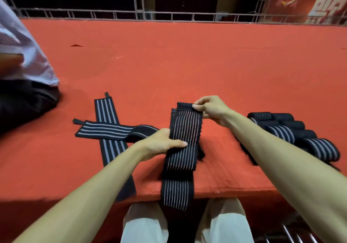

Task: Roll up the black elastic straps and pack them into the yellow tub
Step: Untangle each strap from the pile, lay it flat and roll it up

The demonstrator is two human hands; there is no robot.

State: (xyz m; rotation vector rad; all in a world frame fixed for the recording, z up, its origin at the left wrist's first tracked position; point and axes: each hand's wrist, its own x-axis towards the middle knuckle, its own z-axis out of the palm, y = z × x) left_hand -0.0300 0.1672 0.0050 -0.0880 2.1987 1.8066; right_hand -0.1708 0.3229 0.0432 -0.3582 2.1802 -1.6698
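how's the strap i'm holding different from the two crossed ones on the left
The held strap carries many thin pale lines; the crossed straps have a few broad grey stripes. The held strap is gripped by the left hand and pinched at its far end by the right hand; the crossed straps lie untouched on the red table. All are black and unrolled.

L grip (pixel 163 142) clasps, R grip (pixel 210 111) pinches, arms fwd.
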